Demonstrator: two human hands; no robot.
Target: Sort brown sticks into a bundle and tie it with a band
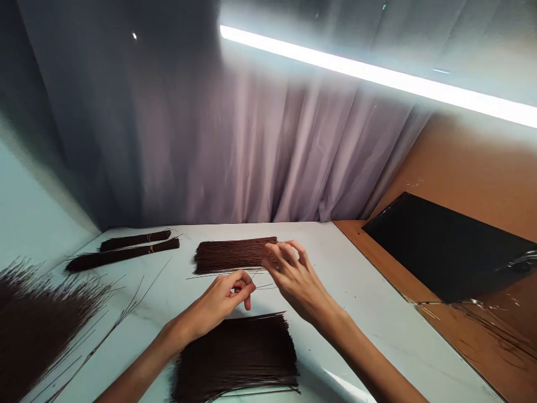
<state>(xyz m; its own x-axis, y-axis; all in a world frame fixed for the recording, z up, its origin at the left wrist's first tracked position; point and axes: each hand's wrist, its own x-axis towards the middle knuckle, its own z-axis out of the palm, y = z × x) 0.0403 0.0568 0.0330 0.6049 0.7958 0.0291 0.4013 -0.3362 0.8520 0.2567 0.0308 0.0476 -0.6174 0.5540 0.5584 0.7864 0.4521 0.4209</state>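
My left hand (232, 294) is closed in a pinch just beyond the near pile of thin dark brown sticks (243, 352). A single thin stick seems to show at its fingertips, mostly hidden by the fingers. To its right, my right hand (291, 271) is raised with fingers bent and apart, holding nothing I can see. Its fingertips overlap the right end of the far pile of thin brown sticks (235, 253) in the view; whether they touch it I cannot tell. A few loose sticks lie between the two piles.
Two tied bundles, a rear one (130, 240) and a front one (121, 256), lie at the back left of the white table (348, 280). A large heap of sticks (37, 330) fills the left side. At right, a black panel (453, 252) rests on a brown surface (428, 322).
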